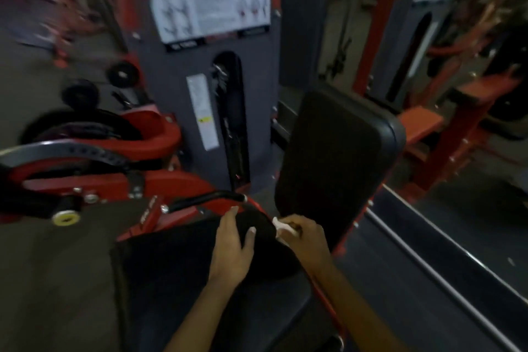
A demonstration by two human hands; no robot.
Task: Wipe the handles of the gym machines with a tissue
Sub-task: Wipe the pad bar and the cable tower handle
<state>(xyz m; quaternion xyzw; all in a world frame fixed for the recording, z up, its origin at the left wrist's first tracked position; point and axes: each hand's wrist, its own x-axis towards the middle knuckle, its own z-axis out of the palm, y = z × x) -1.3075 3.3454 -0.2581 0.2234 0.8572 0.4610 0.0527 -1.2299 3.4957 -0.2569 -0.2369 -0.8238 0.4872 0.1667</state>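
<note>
A red and grey gym machine stands in front of me, with a black seat pad [177,271] low in the middle and a black back pad [334,168] to its right. My left hand [231,246] rests on the far end of the seat pad, fingers spread and fairly straight. My right hand [305,237] pinches a small white tissue [281,226] close to the gap between seat pad and back pad. A black handle [208,199] with a metal end runs just beyond my left hand, and neither hand touches it.
The grey weight-stack tower [208,88] with an instruction label rises behind the seat. Red frame arms and a yellow-capped knob [66,218] lie at the left. A metal rail [445,280] runs along the right, with another red machine [445,134] beyond it.
</note>
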